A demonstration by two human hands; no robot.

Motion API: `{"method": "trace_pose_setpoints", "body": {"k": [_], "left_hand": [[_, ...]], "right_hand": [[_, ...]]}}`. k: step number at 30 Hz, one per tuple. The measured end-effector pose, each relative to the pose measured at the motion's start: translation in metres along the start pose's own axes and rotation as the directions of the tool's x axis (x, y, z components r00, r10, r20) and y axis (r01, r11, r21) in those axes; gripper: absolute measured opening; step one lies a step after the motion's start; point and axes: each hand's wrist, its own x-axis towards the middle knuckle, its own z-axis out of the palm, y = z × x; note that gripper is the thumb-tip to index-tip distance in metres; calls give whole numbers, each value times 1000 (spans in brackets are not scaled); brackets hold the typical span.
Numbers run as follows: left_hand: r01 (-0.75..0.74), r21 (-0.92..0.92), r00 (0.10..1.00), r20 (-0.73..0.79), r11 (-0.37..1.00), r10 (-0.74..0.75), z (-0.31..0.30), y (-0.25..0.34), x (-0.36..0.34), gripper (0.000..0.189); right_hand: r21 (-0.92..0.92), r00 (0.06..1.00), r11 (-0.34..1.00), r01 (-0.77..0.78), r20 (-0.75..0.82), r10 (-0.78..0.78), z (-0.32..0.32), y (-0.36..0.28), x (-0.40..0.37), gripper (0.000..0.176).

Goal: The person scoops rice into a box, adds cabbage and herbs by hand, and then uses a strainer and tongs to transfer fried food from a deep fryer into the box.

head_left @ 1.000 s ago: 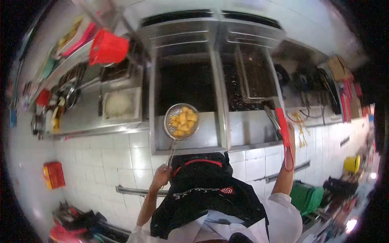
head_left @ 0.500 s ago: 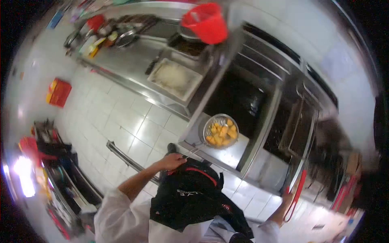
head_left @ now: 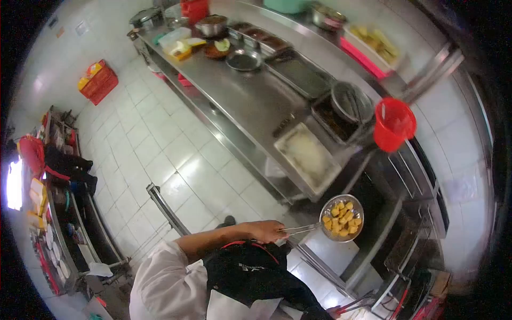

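Observation:
My left hand (head_left: 266, 231) is closed around the wire handle of a round metal strainer (head_left: 325, 212), which holds several golden fried chunks (head_left: 342, 219). The strainer hangs over the near end of the fryer (head_left: 368, 200), beside a white tray (head_left: 308, 158) of pale, powdery contents. At the bottom edge my right hand (head_left: 335, 311) is partly visible, closed on red-handled tongs (head_left: 354, 305) whose metal arms point right.
A steel counter (head_left: 229, 96) runs to the back left with bowls and trays. A red bucket (head_left: 393, 125) stands past the fryer. A co-worker in red and black (head_left: 33, 154) is at the far left, near shelves. A metal rail (head_left: 166, 209) rises beside my left arm.
The view has swung left, showing more counter. My left arm has stretched further out, bringing the strainer from the metal ledge towards the white tray. My right hand now sits lower, at the frame's edge.

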Motion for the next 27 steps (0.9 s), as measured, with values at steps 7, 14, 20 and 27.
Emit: {"method": "trace_pose_setpoints", "body": {"k": [7,14,20,27], "left_hand": [[-283,600,853,-200,748,482,-188,-21,22,23],[-124,268,812,-526,955,253,-372,73,57,27],[-117,147,875,-452,982,172,-534,107,90,27],[-364,-92,851,-438,927,291,-664,104,43,50]], "right_hand": [[481,983,863,-155,163,86,-42,-243,-149,34],[741,635,566,-361,640,-432,-129,-528,-78,17],[826,571,245,-508,536,-622,-83,-761,40,33],[647,615,731,218,491,-617,-146,-1020,185,68]]}}
